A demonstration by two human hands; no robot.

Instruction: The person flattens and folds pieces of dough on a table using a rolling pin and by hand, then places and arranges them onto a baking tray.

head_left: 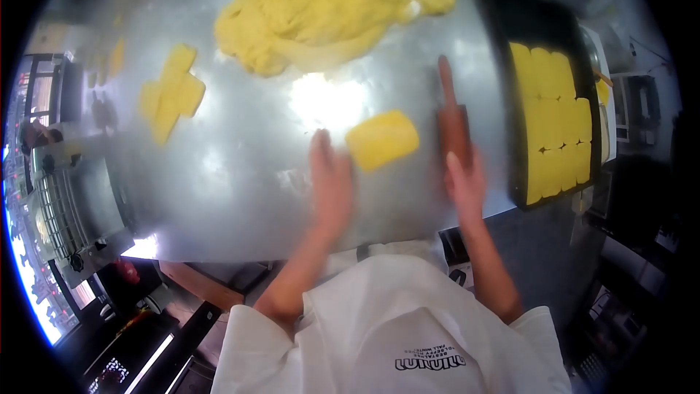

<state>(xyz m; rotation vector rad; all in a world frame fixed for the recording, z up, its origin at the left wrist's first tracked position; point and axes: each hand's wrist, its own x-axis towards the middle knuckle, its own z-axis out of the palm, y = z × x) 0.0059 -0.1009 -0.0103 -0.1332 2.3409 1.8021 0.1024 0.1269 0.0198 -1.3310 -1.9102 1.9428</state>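
Note:
A flat yellow dough piece (383, 140) lies on the metal table in front of me. Just left of it is my left hand (332, 179), fingers extended and somewhat blurred, holding nothing. To the right of the dough, a brown wooden rolling pin (454, 128) points away from me. My right hand (465, 179) is at the near end of the pin, its fingers closed on it. Farther off spreads a big mound of yellow dough (313, 14). Crossed yellow dough strips (172, 95) rest at the left.
On the right stands a black tray (498, 36) with several yellow dough pieces (558, 124) in rows. The metal table (219, 190) has its near edge by my apron. A wire-racked appliance (62, 208) is at the far left.

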